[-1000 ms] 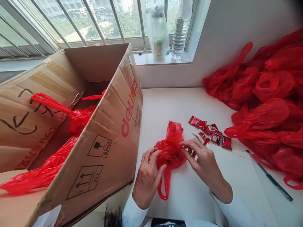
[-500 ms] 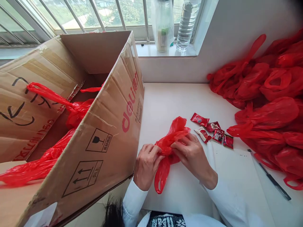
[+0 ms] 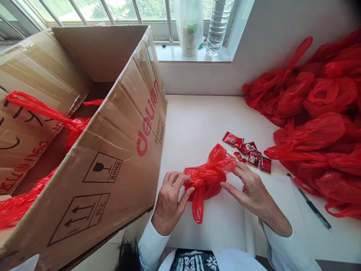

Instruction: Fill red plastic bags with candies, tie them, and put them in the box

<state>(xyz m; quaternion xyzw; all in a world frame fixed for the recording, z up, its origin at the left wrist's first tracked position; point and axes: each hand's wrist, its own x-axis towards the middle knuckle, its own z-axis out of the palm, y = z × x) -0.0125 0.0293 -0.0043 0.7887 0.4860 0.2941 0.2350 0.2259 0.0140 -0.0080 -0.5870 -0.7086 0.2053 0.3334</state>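
Observation:
A crumpled red plastic bag (image 3: 207,177) rests on the white table, knotted at its middle, with a handle loop hanging toward me. My left hand (image 3: 170,199) holds the bag's left end between thumb and fingertips. At the right end, my right hand (image 3: 251,188) is open, thumb and fingers apart, fingertips touching the plastic. What the bag contains, if anything, cannot be made out. Just beyond my right fingers lie several small wrapped sweets (image 3: 254,158) in red, dark and white wrappers; one is partly hidden behind the bag and hand.
To the left stands a large open cardboard box (image 3: 126,150) with red bags (image 3: 75,130) in it. Many red bags (image 3: 316,131) are heaped at the right. A black pen (image 3: 313,205) lies by the heap. The windowsill holds a water bottle (image 3: 220,28) and a bagged container (image 3: 189,34).
My right hand has loosened its pinch and spread its fingers, moving right. The bag now lies wider and flatter. The view has shifted slightly.

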